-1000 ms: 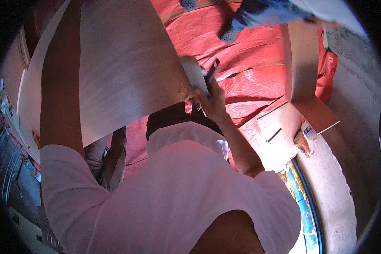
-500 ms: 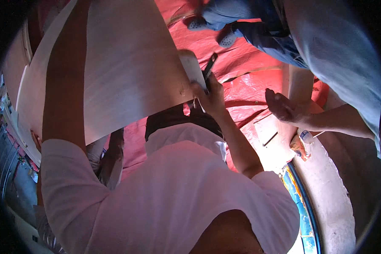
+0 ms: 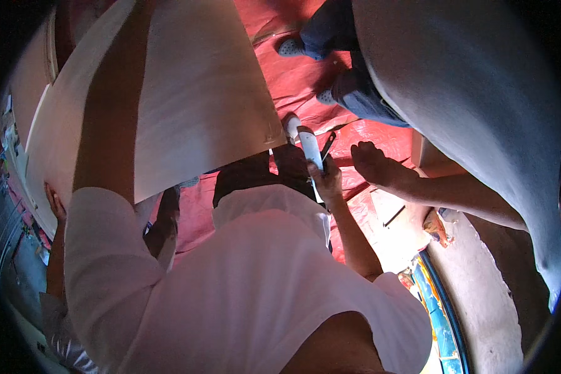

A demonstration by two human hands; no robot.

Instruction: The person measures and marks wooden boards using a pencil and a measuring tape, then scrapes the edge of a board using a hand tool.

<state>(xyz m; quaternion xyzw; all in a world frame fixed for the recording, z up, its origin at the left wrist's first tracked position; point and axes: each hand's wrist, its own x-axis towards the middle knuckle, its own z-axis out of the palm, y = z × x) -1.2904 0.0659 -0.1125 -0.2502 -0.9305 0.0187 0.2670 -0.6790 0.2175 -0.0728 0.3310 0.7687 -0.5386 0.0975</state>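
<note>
My right hand (image 3: 328, 181) is closed around a flat, pale, long tool (image 3: 310, 148) with a black handle (image 3: 328, 144). Its exact kind I cannot make out. The tool is upright in the picture, just right of the near corner of a large pale board (image 3: 199, 93) and apart from it. My left forearm (image 3: 115, 106) stretches across the board toward the top of the picture, and the left hand is beyond the edge. Close to my right hand, another person's hand (image 3: 375, 163) reaches in from the right with fingers bent.
Red sheeting (image 3: 371, 134) covers the floor. A person in a grey-blue shirt (image 3: 467, 93) and jeans stands at right. At far left, another hand (image 3: 56, 202) rests on the board's edge. Lower right are a blue-edged strip (image 3: 442, 311) and a rough pale slab (image 3: 480, 280).
My right hand has drawn back from the board's corner, down and to the right, with the tool. The person at right has leaned in, their hand now nearer mine.
</note>
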